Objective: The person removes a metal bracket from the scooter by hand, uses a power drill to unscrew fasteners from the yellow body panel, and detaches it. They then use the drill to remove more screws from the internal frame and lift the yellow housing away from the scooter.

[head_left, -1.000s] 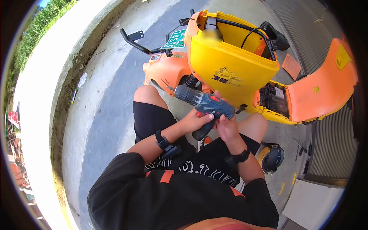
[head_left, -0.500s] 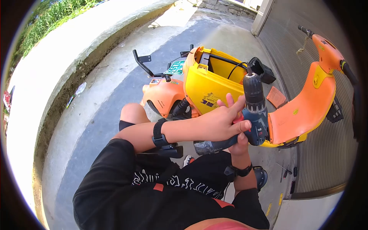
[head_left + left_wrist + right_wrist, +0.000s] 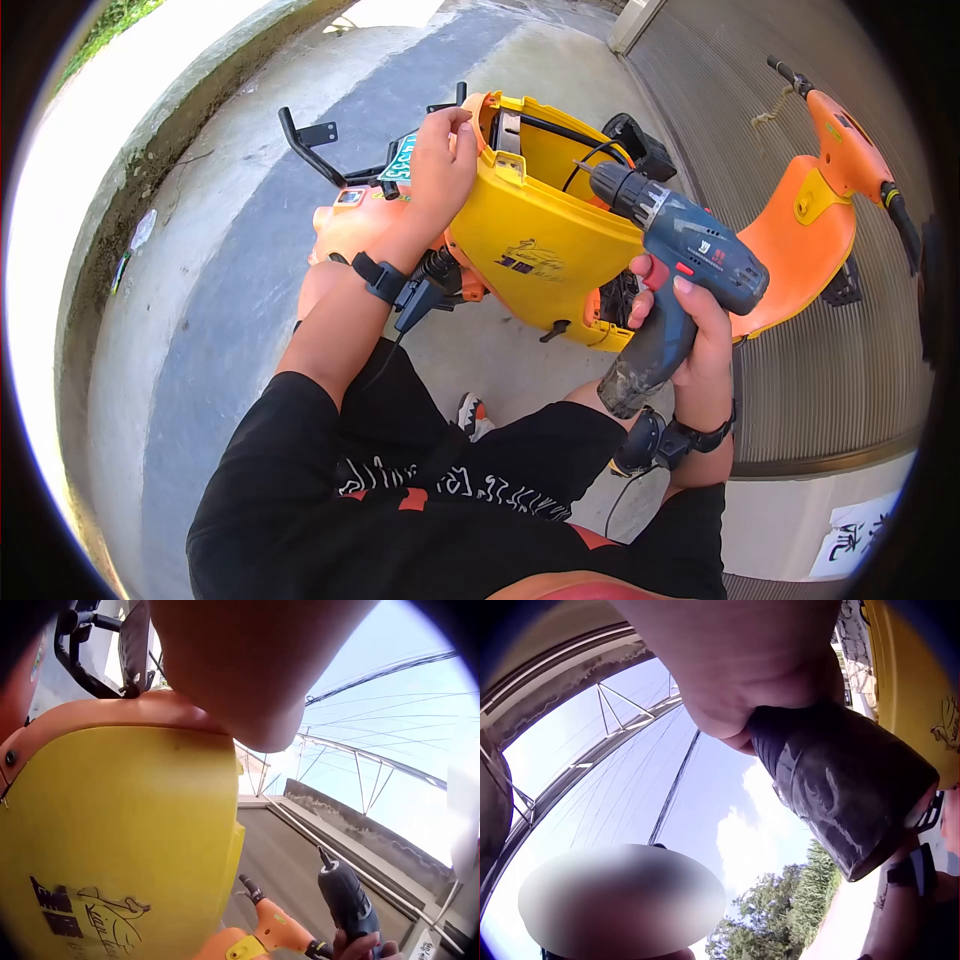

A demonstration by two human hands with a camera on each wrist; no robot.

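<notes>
My right hand (image 3: pixel 708 325) grips a blue-black cordless drill (image 3: pixel 712 250) by its handle, with a finger at the red trigger. A bit (image 3: pixel 583 164) sticks out of the chuck toward the upper left. Tape wraps the base of the drill handle (image 3: pixel 847 787) in the right wrist view. My left hand (image 3: pixel 445 170) rests at the orange rear corner of an electric scooter's yellow body (image 3: pixel 545 225), fingers relaxed and slightly bent. Its fingertips are out of sight in the left wrist view, where the yellow panel (image 3: pixel 135 802) fills the left side.
The scooter's compartment (image 3: pixel 560 155) gapes at the top, with a black cable inside. Its orange front section (image 3: pixel 785 265) stands at right before a ribbed shutter (image 3: pixel 850 380). Black bars (image 3: pixel 310 150) jut out at the rear. A dark helmet (image 3: pixel 640 442) lies beside the right forearm.
Both hands were together on the drill. The left hand has let go and moved up left to the scooter's rear corner; the right hand now holds the drill alone, its bit swung leftward.
</notes>
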